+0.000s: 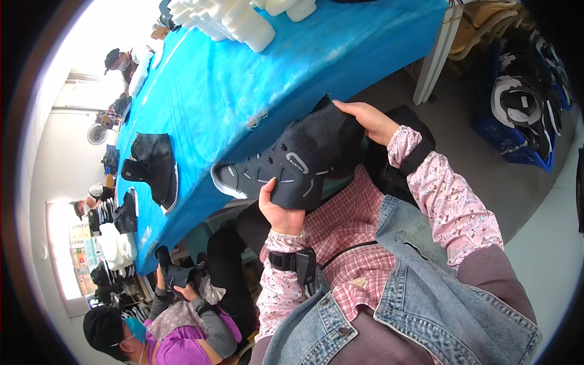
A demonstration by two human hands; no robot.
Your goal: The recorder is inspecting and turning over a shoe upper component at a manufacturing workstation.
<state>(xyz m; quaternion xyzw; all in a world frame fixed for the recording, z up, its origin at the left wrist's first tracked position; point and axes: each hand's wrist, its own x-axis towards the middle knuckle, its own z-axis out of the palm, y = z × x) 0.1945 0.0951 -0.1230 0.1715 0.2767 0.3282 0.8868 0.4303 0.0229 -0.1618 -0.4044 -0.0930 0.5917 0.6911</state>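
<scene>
A dark grey shoe upper (298, 159), with a mesh collar, light trim and a pale raw edge around its open toe, is held above my lap at the table's edge. My left hand (282, 213) grips its lower side, thumb on the outer face and the other fingers hidden behind it. At the collar end, my right hand (370, 120) pinches the upper's rim between thumb and fingers. Another dark upper (152, 170) lies on the blue-covered table (225, 91) to the left, touched by neither hand.
White plastic foot-shaped forms (228, 25) are stacked at the table's far side. On the floor at right stands a blue crate (517, 146) filled with black and white pieces. A co-worker (176, 328) sits close at lower left, handling a dark upper (176, 272).
</scene>
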